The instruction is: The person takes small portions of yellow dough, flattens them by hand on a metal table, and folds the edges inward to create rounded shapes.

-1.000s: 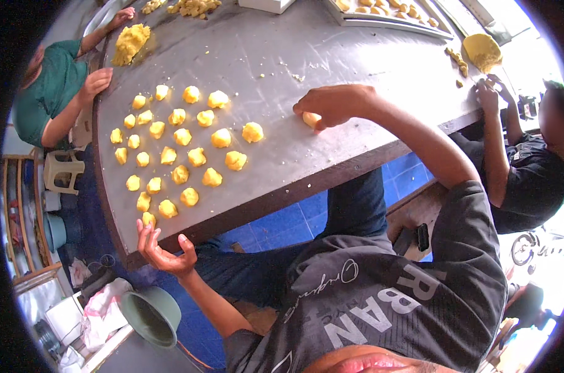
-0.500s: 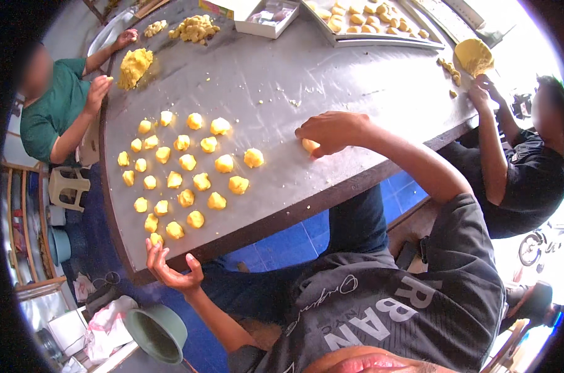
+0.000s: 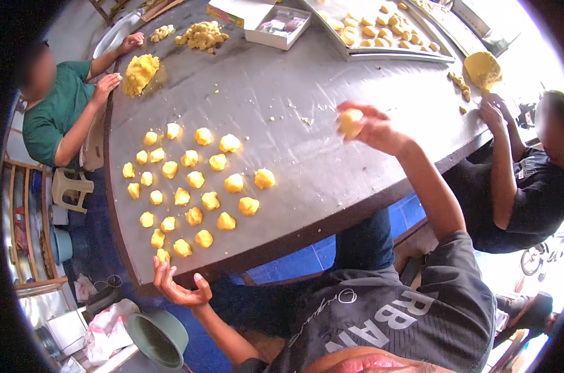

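Off the tabletop, my right hand (image 3: 381,132), blurred by motion, grips a smooth, pale yellow dough ball (image 3: 351,124) between thumb and fingers. My left hand (image 3: 181,287) is at the table's near left edge, palm up, its fingers loosely curled and the thumb apart. Its fingertips are at a small dough lump (image 3: 163,255); whether they touch it I cannot tell. Several more rough yellow dough lumps (image 3: 195,179) lie spread in loose rows on the left part of the grey metal table (image 3: 294,217).
Across the table stands a tray (image 3: 406,56) of shaped dough pieces, beside a white box (image 3: 279,37). A person in green at the left works by a crumbly dough mound (image 3: 141,74). At the right, a person in black handles a yellow bowl (image 3: 482,69). Below left sits a green bucket (image 3: 157,339).
My right hand has risen from the tabletop and moved right and away, carrying the dough ball, which now shows more fully. My left hand stays by the same lump. The whole view has shifted slightly.
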A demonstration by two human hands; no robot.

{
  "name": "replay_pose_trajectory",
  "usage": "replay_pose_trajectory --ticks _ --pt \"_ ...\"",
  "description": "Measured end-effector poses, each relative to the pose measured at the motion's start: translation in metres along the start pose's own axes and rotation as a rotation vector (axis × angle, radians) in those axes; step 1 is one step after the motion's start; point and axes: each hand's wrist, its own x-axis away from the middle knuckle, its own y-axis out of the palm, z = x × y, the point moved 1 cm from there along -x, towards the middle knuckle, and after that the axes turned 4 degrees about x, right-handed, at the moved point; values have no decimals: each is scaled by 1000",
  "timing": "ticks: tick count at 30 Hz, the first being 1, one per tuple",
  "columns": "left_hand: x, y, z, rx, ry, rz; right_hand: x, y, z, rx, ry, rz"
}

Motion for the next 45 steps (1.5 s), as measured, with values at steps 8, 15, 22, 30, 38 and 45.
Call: replay_pose_trajectory --ticks 8,15,22,30,38,45 --pt "0 5 -3 -34 -25 -7 -71 -130 -25 -350 -248 542" --pt "0 5 -10 -125 -53 -68 -239 -350 -79 179 -269 530" --pt "0 3 -8 -225 -166 -76 -307 -421 -83 1175 -23 505" --pt "2 8 -13 -196 -166 -42 -341 -354 -126 1801 -893 667" --pt "8 0 -23 -195 -74 -22 -443 -21 -48 1650 -863 67" --pt "22 -8 -26 -142 -33 -41 -552 -57 5 2231 -437 289"
